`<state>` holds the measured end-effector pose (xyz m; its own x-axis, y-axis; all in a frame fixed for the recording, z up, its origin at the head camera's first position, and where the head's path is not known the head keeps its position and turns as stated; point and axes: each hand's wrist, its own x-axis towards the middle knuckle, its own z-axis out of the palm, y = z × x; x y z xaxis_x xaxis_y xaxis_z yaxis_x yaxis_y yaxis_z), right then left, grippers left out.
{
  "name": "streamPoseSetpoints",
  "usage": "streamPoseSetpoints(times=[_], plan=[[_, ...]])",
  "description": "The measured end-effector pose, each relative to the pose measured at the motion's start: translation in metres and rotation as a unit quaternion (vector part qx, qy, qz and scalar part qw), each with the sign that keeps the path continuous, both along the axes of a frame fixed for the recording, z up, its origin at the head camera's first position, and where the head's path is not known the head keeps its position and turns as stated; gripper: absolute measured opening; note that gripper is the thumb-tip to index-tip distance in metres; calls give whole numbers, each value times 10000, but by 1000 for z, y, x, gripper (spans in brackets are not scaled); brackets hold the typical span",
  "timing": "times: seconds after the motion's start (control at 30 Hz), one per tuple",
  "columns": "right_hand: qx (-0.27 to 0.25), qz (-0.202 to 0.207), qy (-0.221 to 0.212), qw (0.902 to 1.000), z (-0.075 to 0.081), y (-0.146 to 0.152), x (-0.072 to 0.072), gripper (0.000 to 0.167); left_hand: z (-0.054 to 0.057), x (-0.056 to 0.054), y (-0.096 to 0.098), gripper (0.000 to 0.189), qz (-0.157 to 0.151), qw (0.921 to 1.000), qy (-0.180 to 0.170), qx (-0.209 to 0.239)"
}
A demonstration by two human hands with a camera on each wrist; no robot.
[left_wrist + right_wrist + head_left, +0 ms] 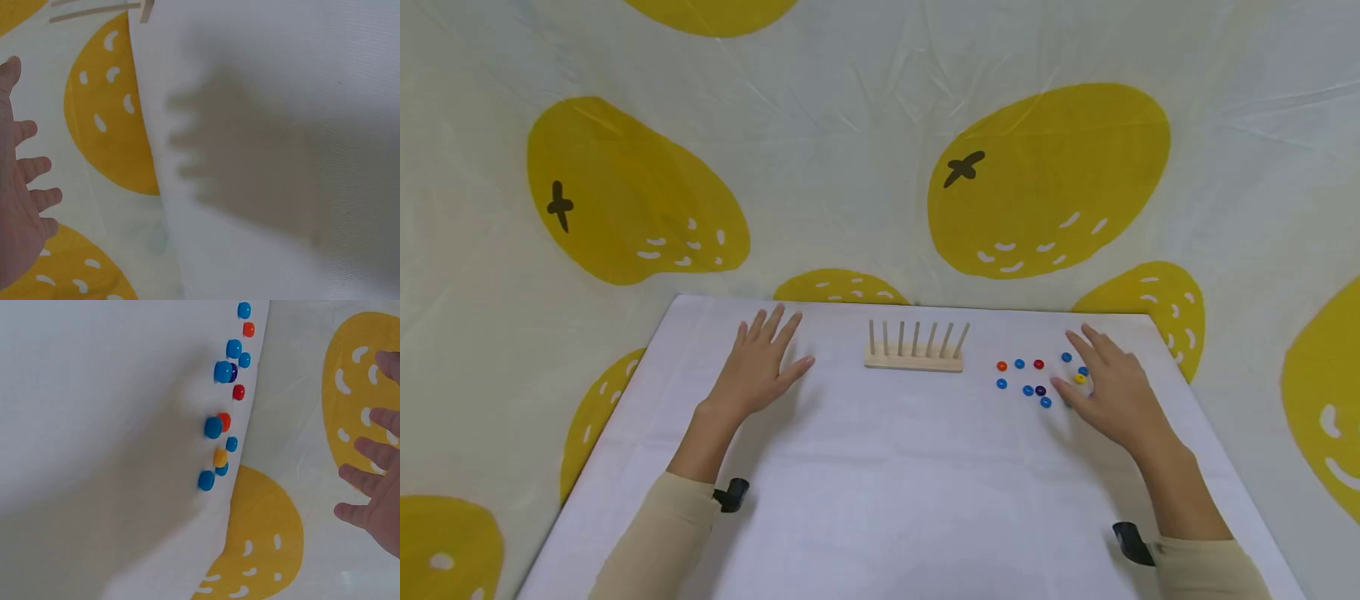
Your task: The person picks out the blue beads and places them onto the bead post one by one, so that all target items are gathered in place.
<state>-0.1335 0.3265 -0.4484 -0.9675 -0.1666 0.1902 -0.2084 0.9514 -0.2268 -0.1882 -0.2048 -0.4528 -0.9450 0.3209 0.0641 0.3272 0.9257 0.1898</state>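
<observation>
Both hands hover over the white table with fingers spread, holding nothing. The left hand [750, 372] is left of a wooden peg rack [913, 362], whose base carries a row of several upright pegs. In the left wrist view the rack [146, 10] shows only at the top edge. On the other side, the right hand [1115, 392] is above small round beads, hiding some of them. Among these are a blue bead [1002, 384], a red bead [1038, 364], an orange bead [1002, 366], a dark purple bead [1041, 390] and a yellow bead [1079, 378].
A white cloth covers the table [880, 492]. Behind it hangs a pale curtain [850, 167] with large yellow fruit prints. A black strap piece [732, 495] is at the left wrist and another black piece [1132, 543] at the right.
</observation>
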Motion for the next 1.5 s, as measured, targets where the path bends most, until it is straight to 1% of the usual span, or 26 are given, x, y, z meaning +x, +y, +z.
streamPoseSetpoints(times=[0.07, 0.17, 0.33, 0.47, 0.67, 0.77, 0.87, 1.0, 1.1, 1.3, 1.5], plan=[[-107, 0, 27, 9999, -2, 4, 0, 82, -1, -1, 1, 81, -47, 10000, 8, 54], [-318, -17, -66, 9995, -3, 8, 0, 81, -1, -2, 2, 82, -121, 9998, -11, 151], [-528, -14, -319, 9981, -3, 12, 2, 81, -6, -8, 4, 83, -248, 9988, -142, 390], [-667, 6, -536, 9963, -5, 15, 4, 82, -9, -10, 6, 84, -332, 9965, -263, 716], [-828, 66, -687, 9942, -13, 24, 4, 80, -11, -14, 13, 89, -430, 9892, -483, 1314], [-967, 42, -686, 9929, -18, 29, 3, 77, -15, -17, 17, 89, -424, 9851, -615, 1549], [-1176, -81, -767, 9901, -23, 34, 2, 74, -20, -19, 21, 89, -345, 9798, -767, 1814], [-1439, -334, -1036, 9836, -28, 39, 3, 73, -27, -21, 26, 91, -154, 9722, -1034, 2096], [-1568, -439, -1174, 9797, -33, 41, 4, 74, -33, -23, 29, 92, -83, 9691, -1147, 2184], [-1804, -475, -1212, 9749, -45, 46, 5, 71, -41, -31, 38, 94, -172, 9654, -1240, 2289], [-1971, -543, -1379, 9691, -55, 49, 9, 71, -47, -40, 55, 92, -264, 9581, -1383, 2496]])
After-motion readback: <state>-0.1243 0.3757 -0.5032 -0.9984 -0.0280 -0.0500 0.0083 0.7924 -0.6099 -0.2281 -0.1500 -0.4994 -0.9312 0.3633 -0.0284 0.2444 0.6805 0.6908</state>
